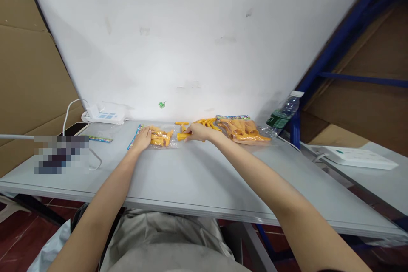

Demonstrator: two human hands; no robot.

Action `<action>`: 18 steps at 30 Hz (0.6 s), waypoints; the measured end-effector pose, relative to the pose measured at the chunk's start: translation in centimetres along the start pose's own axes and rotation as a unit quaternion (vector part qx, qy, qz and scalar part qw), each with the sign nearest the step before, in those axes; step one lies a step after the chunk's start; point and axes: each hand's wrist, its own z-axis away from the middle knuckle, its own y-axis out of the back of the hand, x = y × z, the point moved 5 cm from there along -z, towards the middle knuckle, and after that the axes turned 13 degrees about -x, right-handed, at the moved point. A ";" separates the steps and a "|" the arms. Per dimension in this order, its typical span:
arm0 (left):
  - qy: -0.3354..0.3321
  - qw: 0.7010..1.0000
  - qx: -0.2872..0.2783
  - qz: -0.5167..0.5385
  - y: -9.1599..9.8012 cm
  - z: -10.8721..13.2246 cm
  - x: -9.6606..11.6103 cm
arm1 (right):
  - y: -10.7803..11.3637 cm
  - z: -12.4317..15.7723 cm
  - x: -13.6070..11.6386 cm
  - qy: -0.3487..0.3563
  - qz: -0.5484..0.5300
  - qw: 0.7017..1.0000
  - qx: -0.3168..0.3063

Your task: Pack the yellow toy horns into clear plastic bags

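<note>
A clear plastic bag [174, 141] with a colourful printed header lies on the grey table, with several yellow-orange plastic pieces [162, 138] inside. My left hand [143, 139] is closed over the bag's left part, beside the header. At the bag's right end, my right hand [198, 131] pinches a yellow flared plastic piece [182, 137], its wide end toward the bag. Loose yellow curved pieces [208, 122] lie in a row just behind my right hand, some partly hidden by it. Another yellow piece [181, 123] rests behind the held one.
A second bag [242, 129] of orange pieces lies to the right, near a tilted plastic bottle [283, 112]. On the left are a white power strip [105, 117], a phone [75, 129] and cables. A white board [204, 51] stands behind the table [191, 178].
</note>
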 end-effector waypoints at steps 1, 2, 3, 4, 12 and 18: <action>0.004 1.000 -0.001 -0.003 0.0 0.0 0.0 | -0.2 -0.1 -0.4 0.011 -0.015 1.000 0.010; 0.006 1.000 -0.003 -0.005 -0.1 0.0 0.0 | -0.4 -0.2 -0.7 0.017 -0.028 0.999 0.023; 0.007 1.000 -0.005 -0.005 -0.1 0.0 0.0 | -0.6 -0.3 -0.9 0.018 -0.037 0.998 0.037; 0.007 1.000 -0.008 -0.003 -0.2 0.0 0.0 | -0.8 -0.4 -1.1 0.016 -0.044 0.998 0.052; -0.022 0.997 -0.054 0.040 -0.5 0.1 1.1 | -2.6 -1.0 -0.8 0.054 -0.243 0.967 0.053; 0.028 0.991 -0.053 0.123 -0.2 0.7 1.8 | -3.2 -2.0 -0.6 0.072 -0.296 0.948 0.093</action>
